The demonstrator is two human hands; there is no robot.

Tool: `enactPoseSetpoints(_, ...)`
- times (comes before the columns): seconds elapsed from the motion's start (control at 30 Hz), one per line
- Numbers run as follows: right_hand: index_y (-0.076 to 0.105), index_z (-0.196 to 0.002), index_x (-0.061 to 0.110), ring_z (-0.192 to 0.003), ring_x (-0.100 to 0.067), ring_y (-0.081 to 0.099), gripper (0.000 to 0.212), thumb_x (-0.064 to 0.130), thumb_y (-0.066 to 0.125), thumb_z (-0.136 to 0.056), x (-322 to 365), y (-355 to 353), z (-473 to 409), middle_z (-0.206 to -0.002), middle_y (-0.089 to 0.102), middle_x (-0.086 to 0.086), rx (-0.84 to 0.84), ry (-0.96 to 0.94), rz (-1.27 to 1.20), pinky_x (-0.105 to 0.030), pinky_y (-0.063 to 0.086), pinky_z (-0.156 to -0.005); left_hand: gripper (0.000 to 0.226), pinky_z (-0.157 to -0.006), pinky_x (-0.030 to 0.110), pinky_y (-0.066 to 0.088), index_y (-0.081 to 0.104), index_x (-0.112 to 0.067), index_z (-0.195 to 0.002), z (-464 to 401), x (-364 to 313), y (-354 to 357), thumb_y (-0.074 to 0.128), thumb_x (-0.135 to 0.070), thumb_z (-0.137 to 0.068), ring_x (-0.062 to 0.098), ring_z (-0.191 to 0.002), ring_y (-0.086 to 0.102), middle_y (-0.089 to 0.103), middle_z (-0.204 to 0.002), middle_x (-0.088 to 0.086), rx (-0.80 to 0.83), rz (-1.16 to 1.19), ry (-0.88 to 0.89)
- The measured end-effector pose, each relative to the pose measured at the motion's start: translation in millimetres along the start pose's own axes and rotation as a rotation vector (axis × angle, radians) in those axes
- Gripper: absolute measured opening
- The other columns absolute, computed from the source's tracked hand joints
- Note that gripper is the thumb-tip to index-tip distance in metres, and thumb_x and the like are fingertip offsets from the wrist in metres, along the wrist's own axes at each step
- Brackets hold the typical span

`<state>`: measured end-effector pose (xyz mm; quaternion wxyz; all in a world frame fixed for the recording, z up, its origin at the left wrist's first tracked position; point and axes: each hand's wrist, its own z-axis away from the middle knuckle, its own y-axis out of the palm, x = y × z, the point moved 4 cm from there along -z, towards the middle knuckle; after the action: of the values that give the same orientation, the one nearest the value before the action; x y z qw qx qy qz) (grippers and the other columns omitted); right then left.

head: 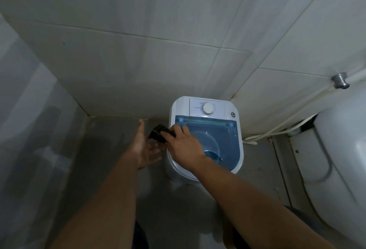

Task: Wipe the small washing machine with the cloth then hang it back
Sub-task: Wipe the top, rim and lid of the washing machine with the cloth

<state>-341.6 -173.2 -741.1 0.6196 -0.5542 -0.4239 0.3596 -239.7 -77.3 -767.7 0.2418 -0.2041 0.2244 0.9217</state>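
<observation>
A small white washing machine (229,108) with a translucent blue lid (223,137) and a white dial (207,108) stands on the floor in the corner. My right hand (183,146) lies over the lid's left edge and grips a dark folded cloth (158,132) at the machine's left rim. My left hand (145,147) is held open, palm up, just left of the machine and under the cloth, fingers spread.
Tiled walls close in at the back and right. A white toilet (340,149) fills the right side, with a metal valve (340,80) and white hoses (277,127) along the wall. Grey floor (111,145) lies left of the machine.
</observation>
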Motion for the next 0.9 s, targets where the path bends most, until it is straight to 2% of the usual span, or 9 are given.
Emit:
enactPoseSetpoints(0.07, 0.054, -0.139, 0.027, -0.099, -0.034, 0.052, 0.052, 0.027, 0.066, -0.089, 4, 3, 15, -0.118, 0.052, -0.011, 0.008, -0.035, -0.023, -0.043, 0.056, -0.065, 0.088, -0.105, 0.049, 0.041, 0.063, -0.020, -0.120, 3, -1, -1, 0.029, -0.089, -0.077, 0.028, -0.111, 0.062, 0.067, -0.120, 0.009, -0.044, -0.019, -0.003)
enactPoseSetpoints(0.13, 0.055, -0.138, 0.028, -0.096, -0.032, 0.054, 0.048, 0.029, 0.065, -0.091, 7, 3, 28, -0.116, 0.052, -0.009, 0.059, -0.101, -0.061, -0.043, 0.056, -0.066, 0.090, -0.098, 0.048, 0.046, 0.056, -0.018, -0.131, 6, -3, -2, 0.031, -0.088, -0.078, 0.030, -0.108, 0.061, 0.063, -0.126, 0.009, -0.067, -0.031, -0.008)
enactPoseSetpoints(0.2, 0.055, -0.139, 0.030, -0.104, -0.029, 0.055, 0.041, 0.031, 0.059, -0.098, 5, -10, 34, -0.117, 0.053, -0.007, 0.196, -0.122, -0.256, -0.043, 0.053, -0.080, 0.094, -0.095, 0.049, 0.049, 0.049, -0.018, -0.140, 8, -4, -3, 0.032, -0.087, -0.079, 0.032, -0.111, 0.061, 0.061, -0.132, 0.013, -0.043, -0.040, -0.008)
enactPoseSetpoints(0.27, 0.056, -0.139, 0.031, -0.110, -0.023, 0.056, 0.038, 0.029, 0.056, -0.101, -6, -30, 31, -0.117, 0.056, -0.003, 0.305, -0.095, -0.444, -0.038, 0.047, -0.096, 0.096, -0.101, 0.051, 0.047, 0.050, -0.019, -0.142, 8, -5, -4, 0.032, -0.087, -0.078, 0.031, -0.115, 0.061, 0.063, -0.131, 0.013, -0.023, -0.064, 0.000)
enactPoseSetpoints(0.37, 0.061, -0.136, 0.028, -0.110, -0.020, 0.056, 0.034, 0.025, 0.056, -0.102, -41, -65, 4, -0.115, 0.058, -0.004, 0.168, 0.041, -0.529, -0.034, 0.043, -0.102, 0.094, -0.105, 0.049, 0.043, 0.054, -0.021, -0.138, 9, -3, -2, 0.032, -0.089, -0.076, 0.026, -0.113, 0.064, 0.067, -0.126, 0.006, -0.022, -0.109, 0.009)
enactPoseSetpoints(0.47, 0.060, -0.137, 0.026, -0.107, -0.028, 0.058, 0.037, 0.024, 0.056, -0.101, -85, -77, -31, -0.114, 0.056, -0.010, -0.061, 0.248, -0.450, -0.038, 0.047, -0.098, 0.092, -0.105, 0.049, 0.044, 0.056, -0.022, -0.136, 11, -3, 3, 0.033, -0.088, -0.077, 0.025, -0.113, 0.065, 0.068, -0.123, 0.005, -0.012, -0.152, 0.021)
enactPoseSetpoints(0.57, 0.055, -0.141, 0.024, -0.106, -0.032, 0.055, 0.040, 0.028, 0.055, -0.101, -105, -67, -56, -0.119, 0.051, -0.012, -0.134, 0.376, -0.308, -0.045, 0.054, -0.089, 0.091, -0.105, 0.051, 0.045, 0.059, -0.019, -0.133, 12, -4, 5, 0.035, -0.087, -0.077, 0.026, -0.112, 0.064, 0.068, -0.123, 0.006, -0.006, -0.173, 0.031)
enactPoseSetpoints(0.73, 0.053, -0.142, 0.021, -0.106, -0.036, 0.049, 0.042, 0.033, 0.054, -0.101, -71, -30, -43, -0.120, 0.049, -0.015, -0.130, 0.249, -0.152, -0.048, 0.056, -0.073, 0.091, -0.104, 0.049, 0.046, 0.061, -0.023, -0.128, 10, -6, 4, 0.035, -0.091, -0.073, 0.023, -0.110, 0.066, 0.070, -0.120, 0.004, -0.012, -0.190, 0.035)
enactPoseSetpoints(0.9, 0.061, -0.133, 0.025, -0.099, -0.032, 0.054, 0.044, 0.049, 0.047, -0.099, -30, -13, 7, -0.115, 0.055, -0.011, -0.139, 0.082, -0.082, -0.041, 0.055, -0.063, 0.082, -0.103, 0.047, 0.046, 0.060, -0.024, -0.122, 8, -4, 3, 0.035, -0.087, -0.077, 0.024, -0.106, 0.068, 0.071, -0.117, 0.007, -0.028, -0.160, 0.036)
